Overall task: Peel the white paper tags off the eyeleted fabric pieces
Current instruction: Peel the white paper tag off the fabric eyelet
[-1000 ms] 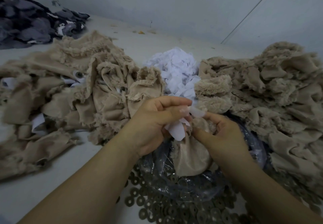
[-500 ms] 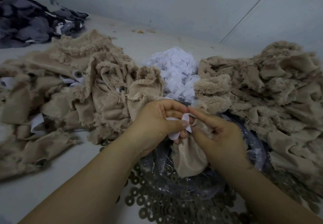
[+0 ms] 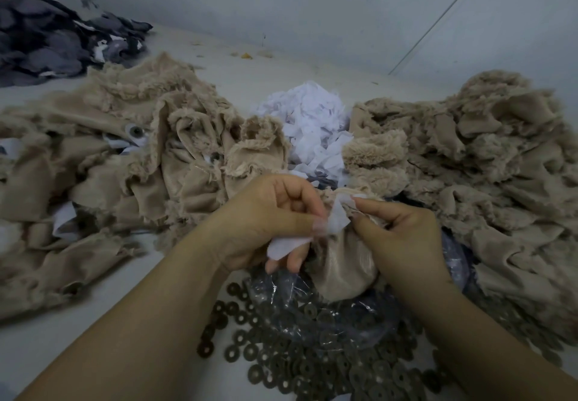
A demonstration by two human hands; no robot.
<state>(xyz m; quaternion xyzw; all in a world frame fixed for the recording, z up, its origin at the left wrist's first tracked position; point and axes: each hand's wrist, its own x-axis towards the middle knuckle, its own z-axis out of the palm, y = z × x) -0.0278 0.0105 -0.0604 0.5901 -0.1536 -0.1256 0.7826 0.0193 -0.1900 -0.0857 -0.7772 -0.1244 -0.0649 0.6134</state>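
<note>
A beige fabric piece (image 3: 344,269) hangs between my two hands at the centre, above a clear plastic bag. My left hand (image 3: 269,222) pinches a white paper tag (image 3: 339,217) between thumb and fingers, and more white paper (image 3: 286,246) shows under its palm. My right hand (image 3: 403,235) grips the top of the fabric, its fingertips touching the tag's upper edge. The eyelet on this piece is hidden by my fingers.
A heap of beige pieces with white tags (image 3: 119,163) lies at the left and another beige heap (image 3: 475,163) at the right. Loose white paper (image 3: 309,122) is piled behind. Several dark metal rings (image 3: 300,360) and a plastic bag (image 3: 328,313) lie in front. Dark fabric (image 3: 47,41) sits far left.
The tag has come further away from the fabric and my left hand now holds it lower. My right hand's fingers have shifted on the fabric's top edge.
</note>
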